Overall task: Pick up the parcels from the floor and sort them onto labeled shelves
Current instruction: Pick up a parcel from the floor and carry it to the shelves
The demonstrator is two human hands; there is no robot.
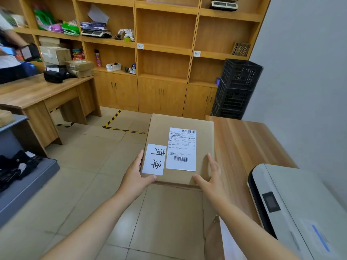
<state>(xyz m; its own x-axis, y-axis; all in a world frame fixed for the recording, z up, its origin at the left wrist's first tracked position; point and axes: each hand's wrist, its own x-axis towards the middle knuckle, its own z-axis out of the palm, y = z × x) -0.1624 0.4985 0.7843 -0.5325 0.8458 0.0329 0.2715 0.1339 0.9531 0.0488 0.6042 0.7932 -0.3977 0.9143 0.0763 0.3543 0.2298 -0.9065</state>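
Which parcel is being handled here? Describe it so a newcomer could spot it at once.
Start at the wooden shelf wall, then come down to the near middle. The cardboard box is held between the left hand and right hand. Unlike other boxes, it carries a barcode label beside a handwritten white sticker.

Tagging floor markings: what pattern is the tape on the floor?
Yellow-and-black diagonal stripes on the tape, clearest in the head view, beyond the parcel.

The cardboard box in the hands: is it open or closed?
Closed. The cardboard box shows a flat, unbroken top with two labels on it; no flap is lifted.
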